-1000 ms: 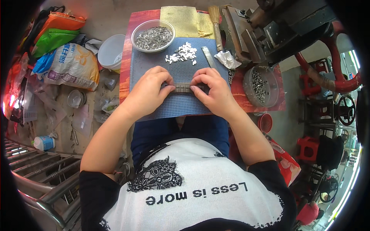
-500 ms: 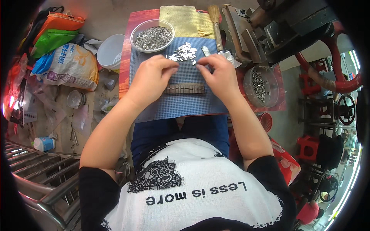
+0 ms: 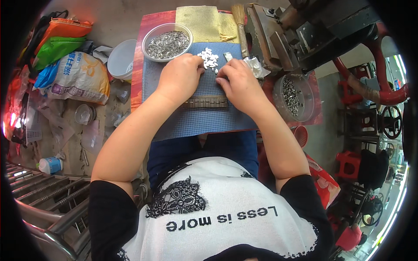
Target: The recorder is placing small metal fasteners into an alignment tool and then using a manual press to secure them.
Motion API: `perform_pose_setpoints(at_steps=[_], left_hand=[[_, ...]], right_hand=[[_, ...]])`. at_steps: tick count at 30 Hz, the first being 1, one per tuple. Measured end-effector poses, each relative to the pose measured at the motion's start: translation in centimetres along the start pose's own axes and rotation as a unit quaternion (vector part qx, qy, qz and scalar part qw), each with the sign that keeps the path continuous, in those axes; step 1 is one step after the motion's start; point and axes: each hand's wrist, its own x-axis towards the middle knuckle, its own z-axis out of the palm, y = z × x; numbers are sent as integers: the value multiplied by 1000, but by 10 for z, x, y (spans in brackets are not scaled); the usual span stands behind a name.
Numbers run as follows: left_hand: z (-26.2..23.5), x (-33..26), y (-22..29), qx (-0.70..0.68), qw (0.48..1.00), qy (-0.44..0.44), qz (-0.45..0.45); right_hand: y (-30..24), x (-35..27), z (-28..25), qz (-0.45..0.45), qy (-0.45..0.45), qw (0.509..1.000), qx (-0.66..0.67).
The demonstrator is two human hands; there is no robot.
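A small heap of white pellet-like pieces (image 3: 208,57) lies on the blue ribbed mat (image 3: 167,117). At its left edge is my left hand (image 3: 180,77), thumb and fingertips pinched together. Just right of the heap my right hand (image 3: 237,80) is curled, thumb close to the forefinger. Whatever either hand pinches is too small or hidden to make out. Between my wrists, nearer to me, sits a narrow slotted metal strip (image 3: 207,102), its left end partly covered by my left forearm. A clear round bowl (image 3: 146,48) of small silvery metal pieces stands beyond my left hand.
A heavy dark metal machine (image 3: 278,41) with a red wheel rises at the right. Below it stands a clear tub (image 3: 310,102) with metal pieces. A brush (image 3: 240,26) and crumpled white paper (image 3: 257,67) lie at the mat's right. A white bucket (image 3: 119,61) and sacks are left.
My left hand has moved right, to the edge of the white heap. The right hand has drawn slightly left and nearer to me, its fingers more curled.
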Motion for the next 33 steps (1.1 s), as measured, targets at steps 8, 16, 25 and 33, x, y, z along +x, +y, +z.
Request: perform_pose_setpoints(at_steps=[8,16,25,33], left_hand=[[-10,-12,10,-41,998,23,47],[-27,-32,2,-150,988,14,-9],[-40,-51,7,-234,964,-80,-98],[-25,-61,-2,-148,986,-50,59]], right_hand=[[-28,-15,-9,-42,-22,986,163],[-35,-18,-2,-97,-42,990,90],[-45,-25,-5,-112,-33,993,4],[-21,-12,-10,24,38,996,75]])
